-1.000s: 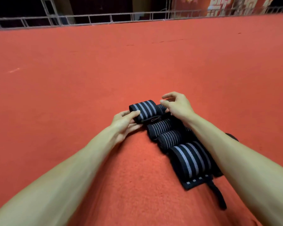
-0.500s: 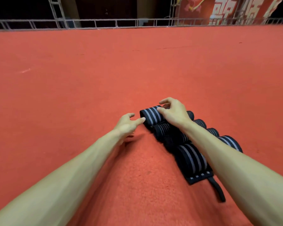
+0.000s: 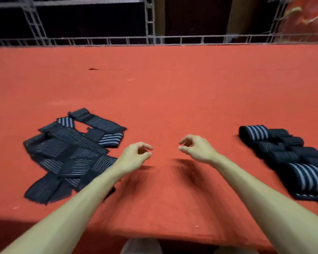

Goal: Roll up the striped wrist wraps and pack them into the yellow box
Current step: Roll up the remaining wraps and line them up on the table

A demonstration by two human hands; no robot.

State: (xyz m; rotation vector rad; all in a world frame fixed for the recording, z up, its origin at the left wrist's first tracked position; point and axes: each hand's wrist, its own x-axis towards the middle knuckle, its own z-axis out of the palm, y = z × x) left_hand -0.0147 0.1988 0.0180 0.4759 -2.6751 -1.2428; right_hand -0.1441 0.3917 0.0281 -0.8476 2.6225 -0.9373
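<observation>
Roughly midway: rolled wraps (image 3: pixel 283 149) lined up at 3 o'clock, flat wraps (image 3: pixel 72 153) piled at 9 o'clock, unrolled. Over the tabletop (image 3: pixel 173 98) the left grip (image 3: pixel 134 154) and right grip (image 3: pixel 196 151) hover, loosely curled, holding nothing. No yellow box in view; packing not started.

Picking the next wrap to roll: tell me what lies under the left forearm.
Under it lies the near right corner of the heap of flat black, grey-striped wrist wraps, on the red cloth surface. How those covered ends overlap cannot be seen.
</observation>
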